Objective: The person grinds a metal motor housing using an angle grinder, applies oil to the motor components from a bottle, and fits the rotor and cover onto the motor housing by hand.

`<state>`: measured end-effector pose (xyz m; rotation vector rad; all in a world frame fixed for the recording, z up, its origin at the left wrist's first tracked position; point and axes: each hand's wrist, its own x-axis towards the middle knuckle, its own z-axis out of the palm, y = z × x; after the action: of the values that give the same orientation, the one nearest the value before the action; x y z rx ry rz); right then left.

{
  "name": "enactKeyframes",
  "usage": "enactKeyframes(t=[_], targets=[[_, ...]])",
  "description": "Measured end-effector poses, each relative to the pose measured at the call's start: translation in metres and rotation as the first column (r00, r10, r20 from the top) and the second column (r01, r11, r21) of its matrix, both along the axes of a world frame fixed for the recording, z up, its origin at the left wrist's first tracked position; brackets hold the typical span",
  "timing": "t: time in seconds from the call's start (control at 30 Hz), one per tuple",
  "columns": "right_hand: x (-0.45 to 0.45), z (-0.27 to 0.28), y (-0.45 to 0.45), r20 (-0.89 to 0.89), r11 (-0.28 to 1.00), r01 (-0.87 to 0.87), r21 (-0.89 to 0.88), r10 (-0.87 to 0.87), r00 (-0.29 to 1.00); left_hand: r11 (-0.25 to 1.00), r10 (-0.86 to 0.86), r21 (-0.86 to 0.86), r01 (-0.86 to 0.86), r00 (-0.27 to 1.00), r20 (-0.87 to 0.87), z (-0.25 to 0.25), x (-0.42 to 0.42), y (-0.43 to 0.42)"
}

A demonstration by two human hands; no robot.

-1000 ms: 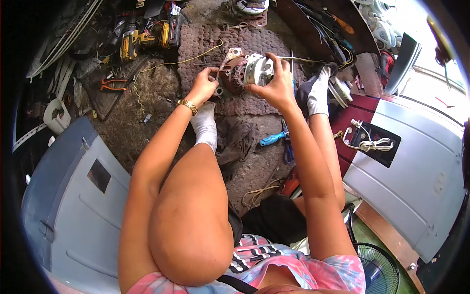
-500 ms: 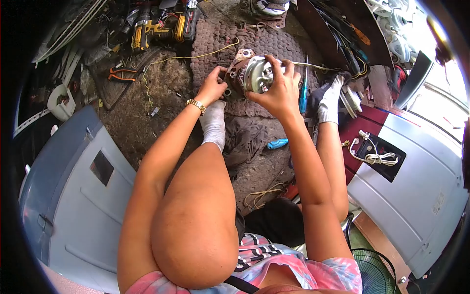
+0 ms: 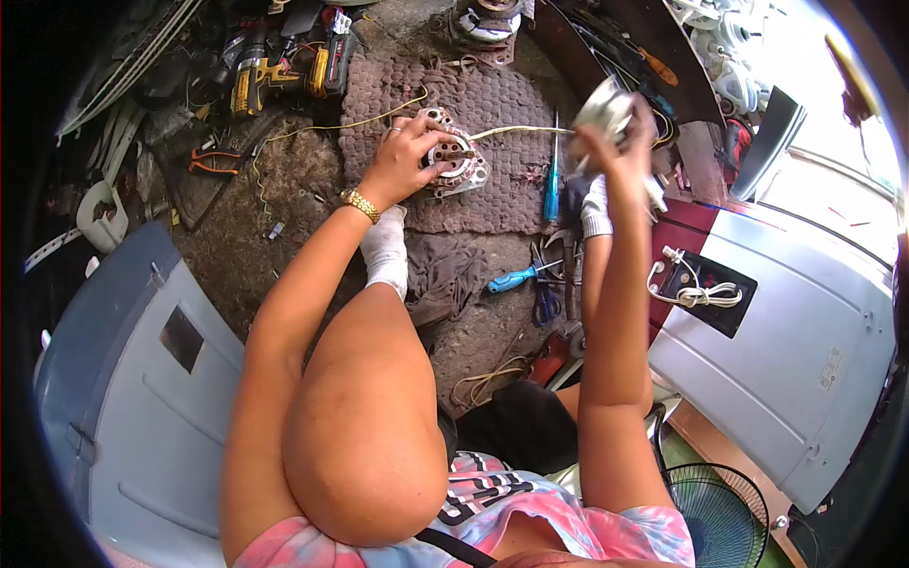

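Observation:
On the brown woven mat (image 3: 516,90) sits an opened electric motor (image 3: 471,174), with a shaft standing in its round middle and pale wires running off to the right. My left hand (image 3: 405,156), with a gold watch at the wrist, grips the motor from its left side, fingers over the top. My right hand (image 3: 625,142) is raised to the right of the mat, closed around a silver metal motor cover (image 3: 598,106); both are smeared by motion. A teal screwdriver (image 3: 552,189) lies on the mat between them.
A blue-handled screwdriver (image 3: 514,279) and scissors (image 3: 546,306) lie near my feet. Orange-handled pliers (image 3: 216,163) and a yellow drill (image 3: 256,80) are at left. Another motor part (image 3: 488,24) stands beyond the mat. Large grey panels (image 3: 786,312) flank me; a fan (image 3: 715,511) is behind right.
The cover has come off the motor, carried right in my right hand. My left hand has shifted onto the motor's top, exposing its shaft. The view has moved slightly.

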<state>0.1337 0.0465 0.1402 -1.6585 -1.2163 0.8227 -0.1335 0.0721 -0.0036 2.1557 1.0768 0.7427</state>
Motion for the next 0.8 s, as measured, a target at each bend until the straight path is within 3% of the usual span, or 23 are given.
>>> enactKeyframes(t=[0.07, 0.1, 0.13, 0.17, 0.3, 0.4, 0.5, 0.57, 0.7, 0.8], targets=[[0.007, -0.083, -0.028, 0.309, 0.997, 0.045, -0.070, -0.021, 0.951, 0.999, -0.009, -0.054, 0.008, 1.000, -0.013, -0.005, 0.005, -0.002], [-0.001, -0.108, -0.041, 0.491, 0.984, 0.101, -0.150, -0.015, 0.871, 0.999, 0.006, -0.052, -0.008, 0.999, -0.049, -0.004, 0.006, -0.003], [-0.015, -0.114, -0.052, 0.564, 0.963, 0.117, -0.241, 0.041, 0.825, 0.998, 0.021, -0.050, -0.025, 0.996, -0.085, -0.003, 0.004, -0.004], [-0.028, -0.120, -0.062, 0.626, 0.933, 0.140, -0.333, 0.108, 0.773, 0.998, 0.036, -0.052, -0.042, 0.992, -0.121, -0.004, 0.003, -0.006], [-0.040, -0.158, -0.073, 0.706, 0.917, 0.167, -0.363, 0.154, 0.692, 0.999, -0.035, -0.026, 0.030, 0.981, -0.192, -0.005, 0.001, 0.001], [-0.048, -0.162, -0.066, 0.819, 0.988, 0.025, -0.155, 0.114, 0.563, 0.992, -0.088, -0.104, 0.076, 0.989, -0.116, 0.000, -0.004, 0.007], [-0.070, -0.135, -0.045, 0.609, 0.982, -0.174, 0.076, 0.093, 0.788, 0.988, -0.103, -0.125, 0.094, 0.992, -0.070, -0.003, -0.006, 0.010], [-0.080, -0.145, -0.038, 0.519, 0.971, -0.218, 0.099, 0.136, 0.844, 0.987, -0.117, -0.118, 0.110, 0.992, -0.055, -0.004, -0.005, 0.013], [-0.091, -0.156, -0.032, 0.463, 0.961, -0.206, 0.185, 0.100, 0.881, 0.988, -0.142, -0.081, 0.135, 0.986, -0.088, -0.002, -0.003, 0.017], [-0.093, -0.158, -0.030, 0.504, 0.967, -0.206, 0.148, 0.106, 0.857, 0.986, -0.168, -0.022, 0.167, 0.982, -0.086, -0.001, -0.003, 0.022]])
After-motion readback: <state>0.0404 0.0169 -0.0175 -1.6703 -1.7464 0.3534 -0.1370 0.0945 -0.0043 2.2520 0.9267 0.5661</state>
